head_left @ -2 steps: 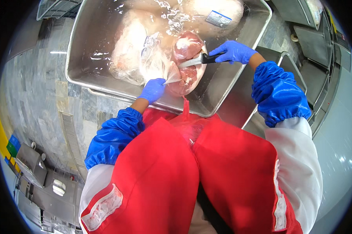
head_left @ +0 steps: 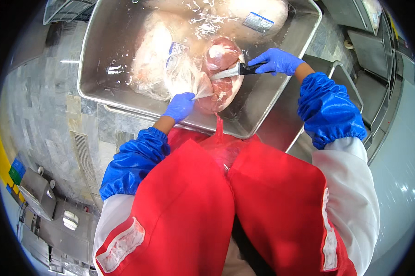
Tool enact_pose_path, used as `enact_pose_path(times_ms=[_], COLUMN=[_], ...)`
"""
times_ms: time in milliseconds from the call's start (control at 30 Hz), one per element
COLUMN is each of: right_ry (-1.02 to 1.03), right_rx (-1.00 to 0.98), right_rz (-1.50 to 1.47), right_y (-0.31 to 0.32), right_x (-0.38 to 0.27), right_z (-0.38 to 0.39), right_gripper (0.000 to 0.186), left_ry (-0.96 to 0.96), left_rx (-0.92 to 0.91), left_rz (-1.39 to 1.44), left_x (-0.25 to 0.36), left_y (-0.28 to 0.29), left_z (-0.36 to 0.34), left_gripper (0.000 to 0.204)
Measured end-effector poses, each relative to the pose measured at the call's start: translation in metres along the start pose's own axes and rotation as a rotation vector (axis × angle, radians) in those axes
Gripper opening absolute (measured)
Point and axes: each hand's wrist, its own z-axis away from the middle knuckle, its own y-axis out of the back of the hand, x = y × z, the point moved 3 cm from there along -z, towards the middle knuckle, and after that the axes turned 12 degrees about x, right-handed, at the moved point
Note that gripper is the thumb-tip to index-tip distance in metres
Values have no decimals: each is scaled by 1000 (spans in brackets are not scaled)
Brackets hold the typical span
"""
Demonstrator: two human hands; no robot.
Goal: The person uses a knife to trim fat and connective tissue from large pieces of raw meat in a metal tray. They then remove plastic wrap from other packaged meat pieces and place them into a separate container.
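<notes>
My left hand [head_left: 180, 106], in a blue-violet glove, pinches the edge of a clear plastic bag [head_left: 182, 76] at the near side of a steel tub [head_left: 110, 97]. The bag is pulled to the left off a large red piece of meat [head_left: 221, 89] with white fat. My right hand [head_left: 277, 61], gloved alike, grips the black handle of a knife [head_left: 249, 69]. Its blade points left and lies across the meat; the tip is at the bag's edge, and I cannot tell whether it cuts in.
More bagged meat [head_left: 154, 50] lies in the tub's cloudy liquid, and another labelled package [head_left: 258, 9] at the far right. A steel cart rail [head_left: 345, 73] stands right of the tub. A floor drain grate [head_left: 84, 154] runs at the left.
Hardly anything differs. The bag near my left hand has shifted slightly, so its blue label shows a little more; both hands keep their places.
</notes>
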Motion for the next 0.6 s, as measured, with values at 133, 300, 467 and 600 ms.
enact_pose_path(times_ms=[133,300,467,600], right_ry=[-13,-87,-117,-115], right_rx=[-37,-77,-35,52], right_rz=[-101,-251,-147,-195], right_y=[3,2,3,-1], right_x=[29,52,49,50], right_z=[-9,-24,-8,6], right_gripper=[37,39,39,37], left_ry=[-24,25,-25,-22], left_rx=[5,9,9,-15], left_rz=[-65,-83,-120,-121], left_x=[-5,-3,-3,3], left_y=[9,22,24,28], left_z=[2,10,13,13], left_gripper=[31,30,30,30])
